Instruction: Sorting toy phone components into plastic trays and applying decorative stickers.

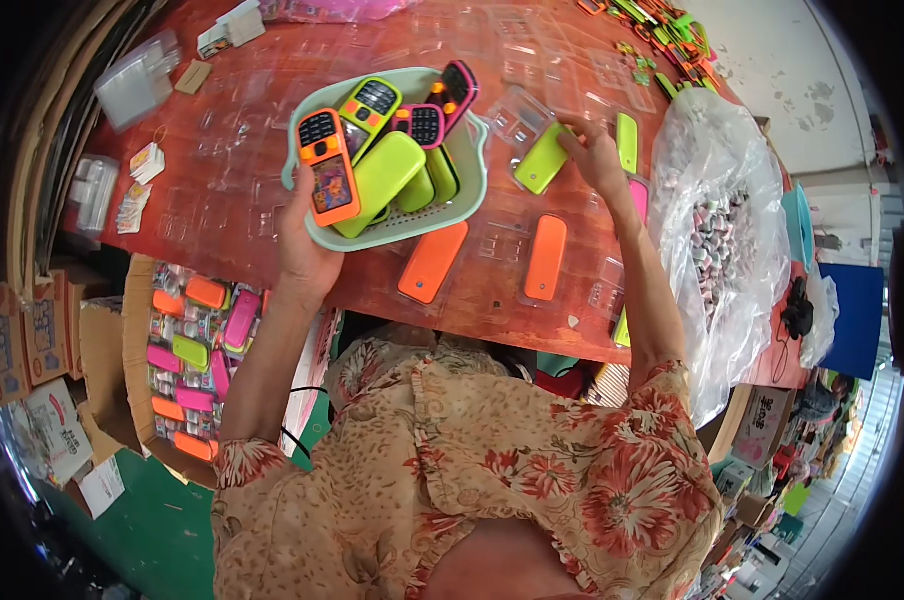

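My left hand [307, 245] grips the left side of a pale green plastic basket [397, 236] above the table, its fingers partly hidden. Toy phones in several colours fill the basket; an orange toy phone [332, 185] lies against the rim beside my left thumb. At right, the closed fingers of my right hand [594, 155] are at the upper edge of a lime green toy phone [541, 160], lying face down on a clear plastic blister tray [517, 115]. Nearer me, two orange toy phones [435, 262] [546, 258] lie face down in clear trays.
Clear blister trays [502, 240] cover much of the red table [372, 300]. A clear bag of small parts [717, 240] stands at right. Left of me, a cardboard box [137, 350] holds packed toy phones. Card stacks [145, 163] lie at far left; coloured plastic pieces [662, 30] at far right.
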Action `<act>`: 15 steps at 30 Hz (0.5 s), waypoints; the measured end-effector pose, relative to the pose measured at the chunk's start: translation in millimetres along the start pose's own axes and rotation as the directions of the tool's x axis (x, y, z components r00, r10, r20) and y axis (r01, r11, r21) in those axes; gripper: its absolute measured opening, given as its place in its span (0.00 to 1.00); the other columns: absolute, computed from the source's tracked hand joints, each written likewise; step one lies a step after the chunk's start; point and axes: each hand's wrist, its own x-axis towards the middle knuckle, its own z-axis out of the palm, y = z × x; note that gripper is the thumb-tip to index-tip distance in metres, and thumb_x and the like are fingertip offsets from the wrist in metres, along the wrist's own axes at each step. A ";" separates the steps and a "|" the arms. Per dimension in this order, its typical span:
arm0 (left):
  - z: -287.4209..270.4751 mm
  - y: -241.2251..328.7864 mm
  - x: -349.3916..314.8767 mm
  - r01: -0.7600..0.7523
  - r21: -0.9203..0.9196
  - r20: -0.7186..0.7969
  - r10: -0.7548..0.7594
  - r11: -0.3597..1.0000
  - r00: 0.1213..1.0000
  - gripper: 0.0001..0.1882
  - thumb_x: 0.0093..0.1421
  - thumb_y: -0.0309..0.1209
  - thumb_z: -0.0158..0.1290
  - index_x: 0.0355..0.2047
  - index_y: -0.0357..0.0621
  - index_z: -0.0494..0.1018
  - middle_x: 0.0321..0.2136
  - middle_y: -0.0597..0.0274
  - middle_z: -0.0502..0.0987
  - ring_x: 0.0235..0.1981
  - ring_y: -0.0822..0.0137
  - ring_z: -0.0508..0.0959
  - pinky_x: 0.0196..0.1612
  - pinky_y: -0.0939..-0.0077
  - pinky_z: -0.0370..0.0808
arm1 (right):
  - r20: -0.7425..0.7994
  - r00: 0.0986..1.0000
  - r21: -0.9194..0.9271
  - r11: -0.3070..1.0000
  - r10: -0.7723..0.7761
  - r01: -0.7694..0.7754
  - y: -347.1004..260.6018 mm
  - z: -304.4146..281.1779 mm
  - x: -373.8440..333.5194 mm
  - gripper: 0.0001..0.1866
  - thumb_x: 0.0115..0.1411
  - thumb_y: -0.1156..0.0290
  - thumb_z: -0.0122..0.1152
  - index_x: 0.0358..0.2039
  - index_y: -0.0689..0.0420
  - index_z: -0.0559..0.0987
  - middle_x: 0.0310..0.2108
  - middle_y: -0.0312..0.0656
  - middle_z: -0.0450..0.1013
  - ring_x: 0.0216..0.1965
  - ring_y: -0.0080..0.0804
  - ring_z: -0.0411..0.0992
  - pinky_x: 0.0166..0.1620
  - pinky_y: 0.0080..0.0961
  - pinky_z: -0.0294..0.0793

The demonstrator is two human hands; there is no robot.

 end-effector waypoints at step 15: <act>15.2 -4.7 10.8 -0.077 0.001 -0.019 0.077 0.997 0.997 0.21 0.57 0.42 0.39 0.46 0.44 0.60 0.42 0.62 0.68 0.43 0.67 0.68 0.46 0.70 0.64 | 0.109 0.915 -0.080 0.914 -0.389 0.398 -185.1 31.4 6.0 0.22 0.42 0.68 0.60 0.39 0.57 0.69 0.29 0.44 0.66 0.32 0.37 0.67 0.31 0.28 0.68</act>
